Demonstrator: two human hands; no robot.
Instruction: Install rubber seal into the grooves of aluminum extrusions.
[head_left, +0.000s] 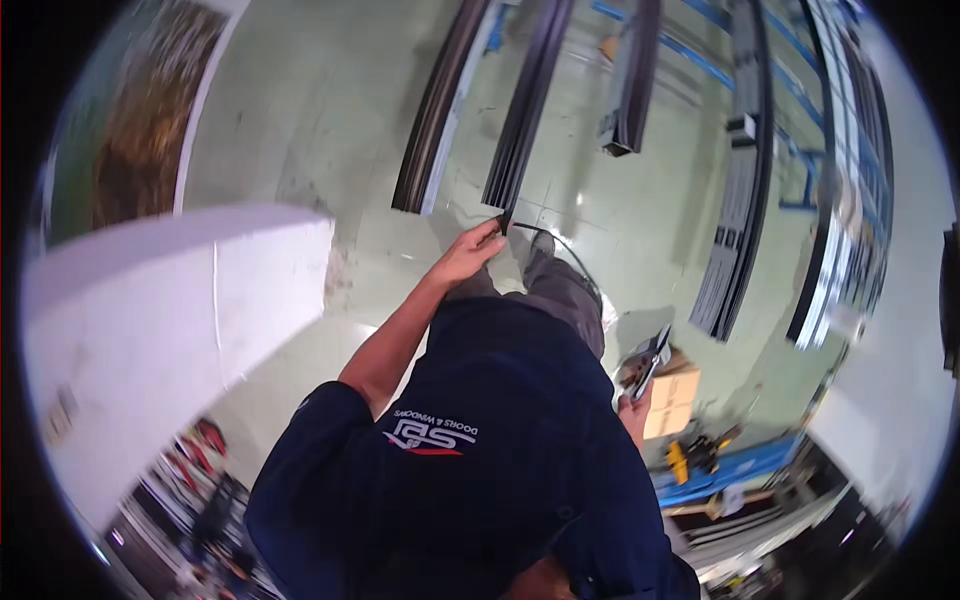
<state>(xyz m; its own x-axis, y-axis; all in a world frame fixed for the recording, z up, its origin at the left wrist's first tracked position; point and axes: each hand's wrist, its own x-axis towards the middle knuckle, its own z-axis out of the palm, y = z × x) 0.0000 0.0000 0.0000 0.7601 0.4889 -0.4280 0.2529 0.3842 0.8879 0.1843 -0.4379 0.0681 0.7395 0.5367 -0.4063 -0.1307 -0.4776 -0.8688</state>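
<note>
My left hand (470,252) reaches forward to the near end of a long dark profile (525,110). Its fingers are closed on a thin black strip (506,220), which looks like a rubber gasket. From there the strip curves away to the right, past my shoe and along my leg. Down by my right side, my right hand (634,410) is wrapped round a long, narrow metal hand tool (652,362), pointing forward. It resembles shears or a cutter, but blur hides its exact kind. My body partly covers the right forearm.
A brown profile (438,120) lies left of the dark one; a shorter-looking one (632,90) and wrapped ones (735,220) extend to the right. Blue racking (700,60) stands behind. Near my right hand are a cardboard box (672,402) and a yellow-black tool (680,462). A white wall (170,290) stands left.
</note>
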